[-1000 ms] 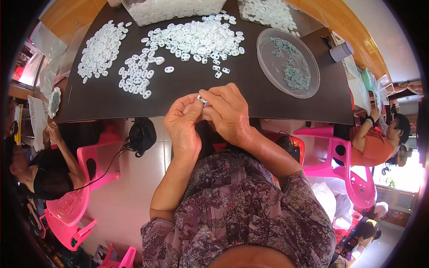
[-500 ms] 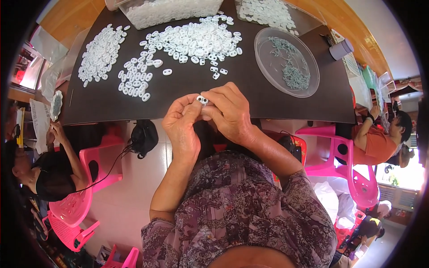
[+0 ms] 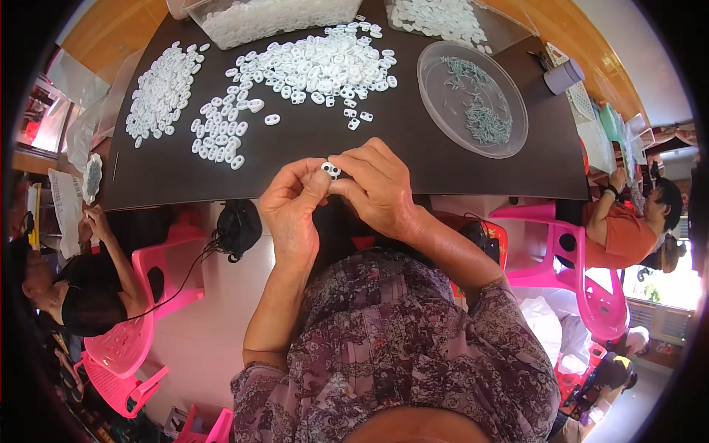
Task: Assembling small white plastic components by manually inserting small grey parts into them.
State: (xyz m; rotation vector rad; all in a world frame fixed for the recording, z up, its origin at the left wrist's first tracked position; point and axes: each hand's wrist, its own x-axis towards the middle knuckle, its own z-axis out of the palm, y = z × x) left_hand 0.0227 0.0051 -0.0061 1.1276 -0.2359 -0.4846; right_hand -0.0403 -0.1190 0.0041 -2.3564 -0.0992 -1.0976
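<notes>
Between my fingertips is a small white plastic piece with dark round holes (image 3: pixel 331 170), held just over the near edge of the dark table. My left hand (image 3: pixel 295 210) pinches it from the left with thumb and forefinger. From the right, the thumb and fingers of my right hand (image 3: pixel 377 184) close on the same piece, and they partly hide it. Beyond my hands lies a large heap of white two-holed pieces (image 3: pixel 317 66). A single oval piece (image 3: pixel 272 119) lies apart, and a few squarish pieces (image 3: pixel 354 124) sit closer to my hands.
A smaller white cluster (image 3: pixel 219 133) and another heap (image 3: pixel 161 92) lie at left. Clear bins of white pieces (image 3: pixel 281 28) stand at the back. At right are a round clear tray (image 3: pixel 436 118) of small grey-green parts and a purple-grey cylinder (image 3: pixel 563 78). People sit at both sides.
Both hands have shifted slightly left with the white piece, which is turned a little between the fingers. The table items appear slightly shifted as the view moved.
</notes>
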